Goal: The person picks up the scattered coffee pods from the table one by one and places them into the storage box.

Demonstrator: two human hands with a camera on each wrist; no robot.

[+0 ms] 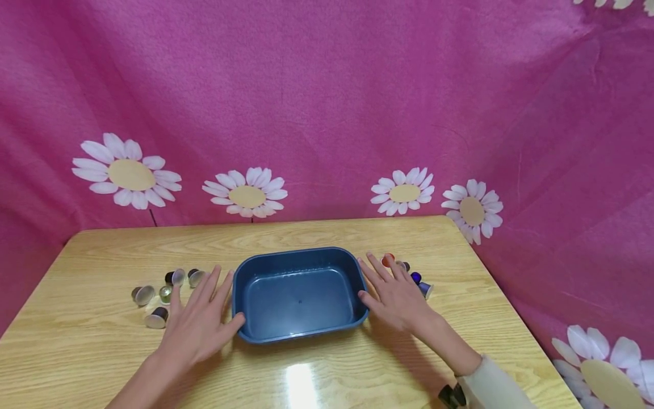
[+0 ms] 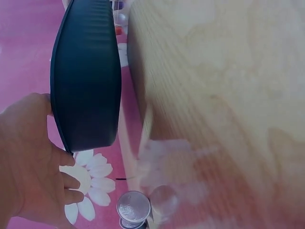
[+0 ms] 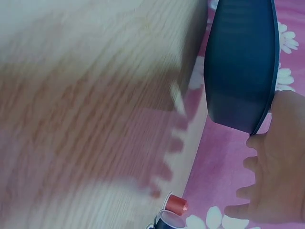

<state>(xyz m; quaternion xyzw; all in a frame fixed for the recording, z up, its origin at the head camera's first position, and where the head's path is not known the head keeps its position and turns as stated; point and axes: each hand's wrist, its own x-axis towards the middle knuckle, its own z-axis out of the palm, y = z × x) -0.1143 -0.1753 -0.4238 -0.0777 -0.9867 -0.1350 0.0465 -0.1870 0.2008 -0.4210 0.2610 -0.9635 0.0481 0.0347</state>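
Observation:
A dark blue rectangular plastic tub (image 1: 300,301) with rounded corners sits on the wooden table, with nothing inside it. My left hand (image 1: 196,326) is at its left side, fingers spread and straight, the thumb right at the rim. At the right side my right hand (image 1: 395,295) spreads its straight fingers, its thumb likewise at the rim. Both wrist views show the tub's outer wall (image 2: 88,76) with fingertips close to its edge. Several coffee capsules lie beyond the left hand, among them a dark one (image 1: 157,318) and a green one (image 1: 166,293).
By the right hand lie several more capsules, including a red one (image 3: 176,205) and a blue one (image 1: 416,278). A pink cloth (image 1: 327,113) printed with daisies hangs behind the wooden table (image 1: 271,380) and along its right side.

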